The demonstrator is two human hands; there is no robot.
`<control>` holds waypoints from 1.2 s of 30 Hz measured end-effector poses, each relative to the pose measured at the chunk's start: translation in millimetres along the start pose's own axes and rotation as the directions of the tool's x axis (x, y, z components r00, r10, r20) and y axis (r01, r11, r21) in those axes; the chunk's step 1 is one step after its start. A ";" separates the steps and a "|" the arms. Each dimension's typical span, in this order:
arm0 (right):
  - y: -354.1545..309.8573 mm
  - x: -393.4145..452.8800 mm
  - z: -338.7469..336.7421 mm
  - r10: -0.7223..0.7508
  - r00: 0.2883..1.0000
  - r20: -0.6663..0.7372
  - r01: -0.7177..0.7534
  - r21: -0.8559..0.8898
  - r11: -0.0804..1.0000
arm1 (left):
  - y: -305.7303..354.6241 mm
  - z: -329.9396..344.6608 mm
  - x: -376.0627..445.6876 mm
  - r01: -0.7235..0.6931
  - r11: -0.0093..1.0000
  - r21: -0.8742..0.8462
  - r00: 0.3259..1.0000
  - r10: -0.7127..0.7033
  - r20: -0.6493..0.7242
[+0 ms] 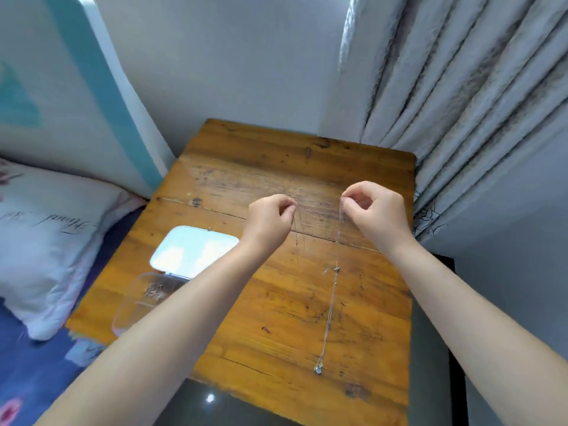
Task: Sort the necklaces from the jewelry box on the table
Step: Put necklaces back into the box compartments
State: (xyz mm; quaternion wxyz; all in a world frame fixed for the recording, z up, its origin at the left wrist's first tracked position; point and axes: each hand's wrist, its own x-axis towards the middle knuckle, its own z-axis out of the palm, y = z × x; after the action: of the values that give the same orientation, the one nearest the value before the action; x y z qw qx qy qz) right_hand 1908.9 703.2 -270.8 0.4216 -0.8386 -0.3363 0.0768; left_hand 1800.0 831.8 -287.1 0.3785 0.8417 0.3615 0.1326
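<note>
- Two bare hands are raised over the far half of the table: the left hand [270,215] and the right hand [373,210], well apart, each with fingertips pinched together.
- Between them they hold one thin chain necklace [296,238]; the left hand pinches one end, the right hand pinches the other, and the fine strands hang down from each pinch toward the tabletop. The chain is too thin to follow all the way.
- One second necklace [329,318] lies stretched out straight on the wood, near the right side, with a small pendant at its near end and a clasp at its far end.
- One clear plastic jewelry box [153,290] sits open at the left edge of the table, its pale lid [193,252] folded back flat; a small tangle of jewelry shows inside, partly hidden by the left forearm, so its pieces cannot be counted.
- The wooden table [276,348] is orange-brown, scratched and stained, with a crack line across it.
- One white pillow [46,238] lies on a blue bedsheet to the left.
- A grey pleated curtain [461,87] hangs at the right, against a pale wall.
</note>
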 end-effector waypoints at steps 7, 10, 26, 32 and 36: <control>-128.3 -85.3 50.2 0.095 0.995 0.011 -0.092 0.391 0.916 | -64.3 -134.9 -92.4 -0.058 0.989 -0.139 0.997 0.050 -0.058; -173.3 -119.7 91.3 0.122 0.991 0.055 -0.134 0.445 0.885 | -100.9 -181.1 -120.0 -0.068 0.995 -0.077 0.997 0.065 -0.048; -228.8 -162.8 222.9 0.186 0.971 0.153 -0.225 0.297 0.928 | -214.3 -248.6 -138.5 0.005 0.993 -0.117 1.000 -0.005 0.005; -215.5 -157.4 240.3 0.213 0.959 0.187 -0.257 0.256 0.932 | -226.8 -244.6 -127.7 0.016 0.999 -0.045 0.998 -0.014 0.059; -196.3 -157.6 247.2 0.226 0.951 0.211 -0.264 0.176 0.948 | -237.4 -225.6 -121.1 0.027 0.999 0.047 0.984 -0.034 0.173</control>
State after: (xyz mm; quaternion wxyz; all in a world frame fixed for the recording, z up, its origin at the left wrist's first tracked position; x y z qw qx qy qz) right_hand 1588.8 848.2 -302.7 0.4578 -0.8159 -0.2577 0.2414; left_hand 1482.1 975.5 -301.9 0.3917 0.8527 0.3427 0.0446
